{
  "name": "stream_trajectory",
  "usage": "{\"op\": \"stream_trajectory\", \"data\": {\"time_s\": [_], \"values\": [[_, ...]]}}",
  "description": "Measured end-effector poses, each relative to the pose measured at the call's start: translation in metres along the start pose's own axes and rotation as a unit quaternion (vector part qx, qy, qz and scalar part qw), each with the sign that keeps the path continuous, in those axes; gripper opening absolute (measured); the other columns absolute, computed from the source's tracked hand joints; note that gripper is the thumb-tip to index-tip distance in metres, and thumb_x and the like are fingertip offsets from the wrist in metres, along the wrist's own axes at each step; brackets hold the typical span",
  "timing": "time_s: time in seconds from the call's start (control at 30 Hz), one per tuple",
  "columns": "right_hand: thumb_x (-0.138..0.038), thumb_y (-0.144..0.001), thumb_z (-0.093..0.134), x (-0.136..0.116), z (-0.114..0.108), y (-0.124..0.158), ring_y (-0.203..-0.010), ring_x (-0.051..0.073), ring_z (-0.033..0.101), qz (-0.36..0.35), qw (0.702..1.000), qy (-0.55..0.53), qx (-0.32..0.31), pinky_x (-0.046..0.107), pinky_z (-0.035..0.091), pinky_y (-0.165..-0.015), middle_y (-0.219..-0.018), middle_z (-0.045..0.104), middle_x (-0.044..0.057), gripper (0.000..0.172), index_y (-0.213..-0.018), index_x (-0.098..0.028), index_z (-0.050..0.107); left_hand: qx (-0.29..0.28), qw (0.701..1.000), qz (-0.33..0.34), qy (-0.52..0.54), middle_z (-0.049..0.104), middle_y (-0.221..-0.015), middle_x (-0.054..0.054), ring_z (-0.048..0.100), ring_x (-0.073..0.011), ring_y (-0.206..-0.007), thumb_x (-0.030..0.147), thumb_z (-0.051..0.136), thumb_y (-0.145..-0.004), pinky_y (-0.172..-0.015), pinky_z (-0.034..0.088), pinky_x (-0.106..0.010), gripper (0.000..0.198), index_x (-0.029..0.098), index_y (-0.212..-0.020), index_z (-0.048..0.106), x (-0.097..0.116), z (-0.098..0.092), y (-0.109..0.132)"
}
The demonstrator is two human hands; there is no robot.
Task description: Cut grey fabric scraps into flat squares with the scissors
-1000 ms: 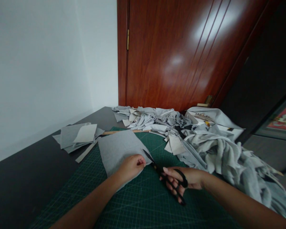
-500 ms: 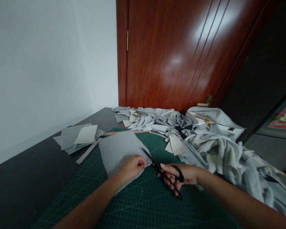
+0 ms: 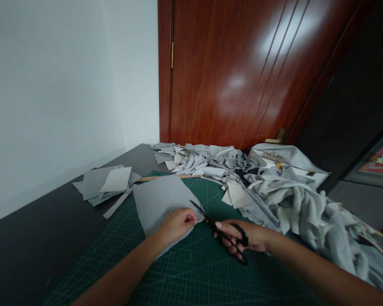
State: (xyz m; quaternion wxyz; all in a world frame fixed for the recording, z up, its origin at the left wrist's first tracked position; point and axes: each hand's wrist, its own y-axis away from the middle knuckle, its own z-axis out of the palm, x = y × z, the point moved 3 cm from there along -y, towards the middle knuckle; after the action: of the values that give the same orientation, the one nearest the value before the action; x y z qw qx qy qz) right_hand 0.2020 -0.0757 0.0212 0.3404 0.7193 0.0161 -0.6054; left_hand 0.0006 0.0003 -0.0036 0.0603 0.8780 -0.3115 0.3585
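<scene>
A piece of grey fabric [image 3: 159, 197] lies on the green cutting mat [image 3: 191, 272]. My left hand [image 3: 180, 222] pinches its right edge between thumb and fingers. Black-handled scissors [image 3: 241, 233] are in my right hand [image 3: 234, 236], with thumb and fingers in the handle loops. Their blades point up and left, lying across the fabric's right corner just beyond my left fingertips. One blade shows on top of the fabric; whether the other is beneath it I cannot tell.
Cut grey and white pieces [image 3: 107, 185] lie stacked on the black table [image 3: 47, 238] at left. A wooden ruler-like strip [image 3: 156, 177] lies behind the fabric. Heaped grey scraps [image 3: 207, 159] fill the back, and bulky grey cloth [image 3: 293, 199] covers the right, near a white box [image 3: 264, 158].
My right hand and the scissors have shifted slightly right and the handles look a little closer together. My left hand keeps its pinch on the fabric; the view has moved slightly.
</scene>
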Motion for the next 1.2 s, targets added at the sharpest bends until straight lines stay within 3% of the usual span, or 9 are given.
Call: {"op": "stream_trajectory", "data": {"time_s": [0.53, 0.87, 1.2], "values": [[-0.074, -0.069, 0.064, 0.003, 0.006, 0.001, -0.042, 0.006, 0.044, -0.015, 0.999, -0.005, 0.029, 0.015, 0.036, -0.032, -0.057, 0.044, -0.009, 0.063, -0.091, -0.015, 0.057, -0.003, 1.000, -0.013, 0.005, 0.070, -0.081, 0.000, 0.062, -0.0164, -0.074, 0.023, 0.053, -0.082, -0.066, 0.042, -0.023, 0.017, 0.018, -0.084, 0.069, -0.001, 0.001, -0.001], [-0.078, -0.072, 0.057, 0.016, -0.006, 0.014, -0.047, 0.009, 0.052, 0.015, 0.999, -0.017, -0.027, 0.019, 0.047, -0.039, -0.062, 0.050, -0.005, 0.070, -0.101, -0.014, 0.056, -0.022, 0.997, -0.009, 0.078, 0.069, -0.079, 0.000, 0.061, -0.0154, -0.073, 0.018, 0.055, -0.079, -0.067, 0.043, -0.023, 0.013, 0.017, -0.081, 0.068, 0.007, 0.013, 0.003], [-0.081, -0.066, 0.060, 0.004, -0.003, -0.002, -0.049, 0.010, 0.053, 0.024, 0.999, -0.017, -0.029, 0.023, 0.053, -0.043, -0.061, 0.052, -0.004, 0.074, -0.096, -0.014, 0.057, -0.051, 0.991, -0.014, 0.126, 0.065, -0.072, 0.002, 0.056, -0.0116, -0.066, 0.015, 0.056, -0.078, -0.061, 0.041, -0.020, 0.012, 0.016, -0.079, 0.067, 0.014, 0.016, 0.005]]}}
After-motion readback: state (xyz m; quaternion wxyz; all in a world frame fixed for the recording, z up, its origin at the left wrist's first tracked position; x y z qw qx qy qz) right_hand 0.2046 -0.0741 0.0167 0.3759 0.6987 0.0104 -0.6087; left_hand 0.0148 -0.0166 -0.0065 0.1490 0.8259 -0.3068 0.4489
